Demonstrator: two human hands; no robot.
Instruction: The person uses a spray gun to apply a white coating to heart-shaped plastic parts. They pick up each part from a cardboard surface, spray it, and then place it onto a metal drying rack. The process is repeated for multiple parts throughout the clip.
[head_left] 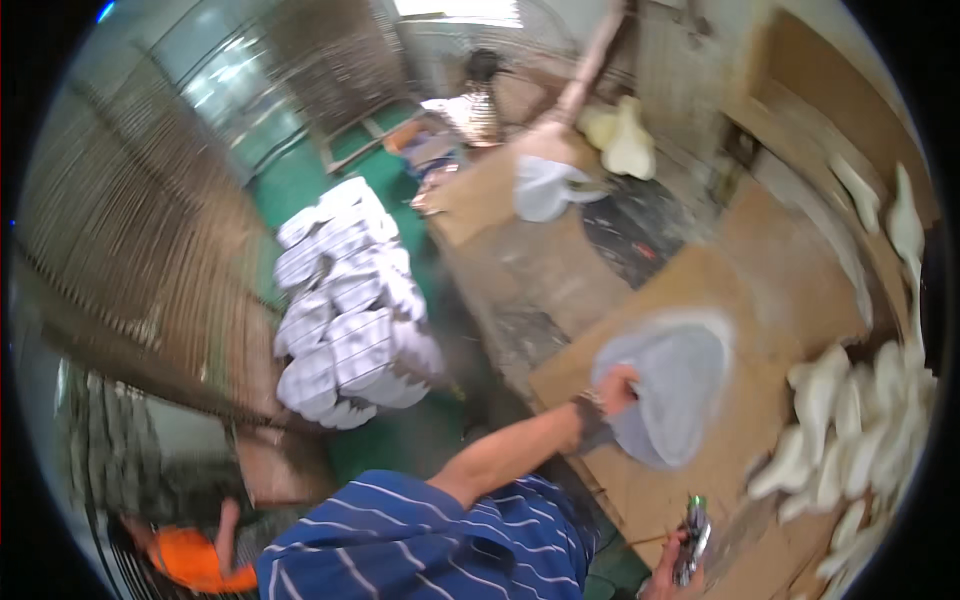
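A grey, rounded, shallow shell-like piece (672,385) with a pale rim lies on the cardboard-covered table in front of me. My left hand (617,388) reaches across and is closed on its near left edge; the fingertips are partly hidden. At the lower edge, my right hand (670,572) is wrapped round a metal spray gun (692,545) with a green tip. The gun is apart from the grey piece, nearer to me. A second grey piece (542,188) sits at the table's far end.
Several cream foam-like pieces (850,410) are heaped at the right, and more (628,145) stand at the far end. Stacked white pieces (350,300) are on the green floor (375,450) to the left. A person in orange (195,558) is at the lower left.
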